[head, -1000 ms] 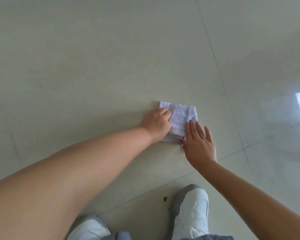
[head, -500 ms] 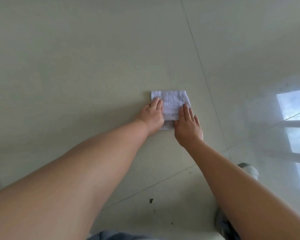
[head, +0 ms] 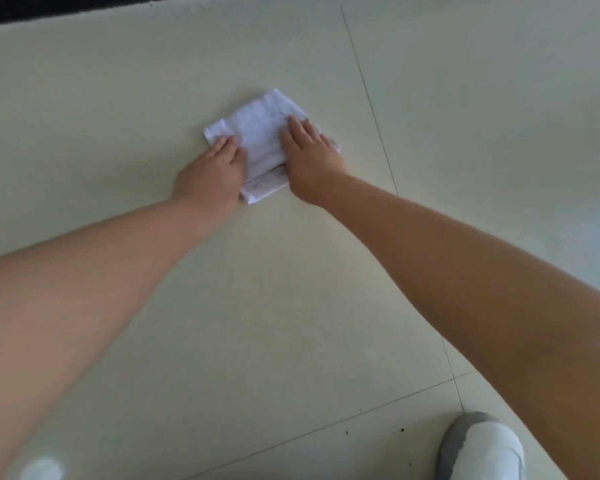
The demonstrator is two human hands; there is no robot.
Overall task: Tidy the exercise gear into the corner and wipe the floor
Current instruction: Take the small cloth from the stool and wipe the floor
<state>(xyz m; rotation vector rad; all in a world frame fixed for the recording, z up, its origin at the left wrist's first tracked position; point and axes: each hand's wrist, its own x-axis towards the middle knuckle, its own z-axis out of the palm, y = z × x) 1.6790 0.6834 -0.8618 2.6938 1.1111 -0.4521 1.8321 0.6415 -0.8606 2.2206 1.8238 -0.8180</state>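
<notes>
Both hands are pressing flat, fingers straight, nothing gripped: left hand (head: 212, 174), right hand (head: 309, 156) on the folded cloth (head: 261, 133), frame center-top. Suggest even pressure, overlapping strokes toward the specks (head: 401, 429) at lower right.

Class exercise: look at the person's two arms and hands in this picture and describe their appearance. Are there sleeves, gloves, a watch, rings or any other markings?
Both forearms are bare as far as the frame shows: no sleeve reaches into view. The left hand and the right hand wear no gloves. No watch, bracelet or ring shows on either wrist or on the visible fingers, and no marks or tattoos can be made out.
</notes>
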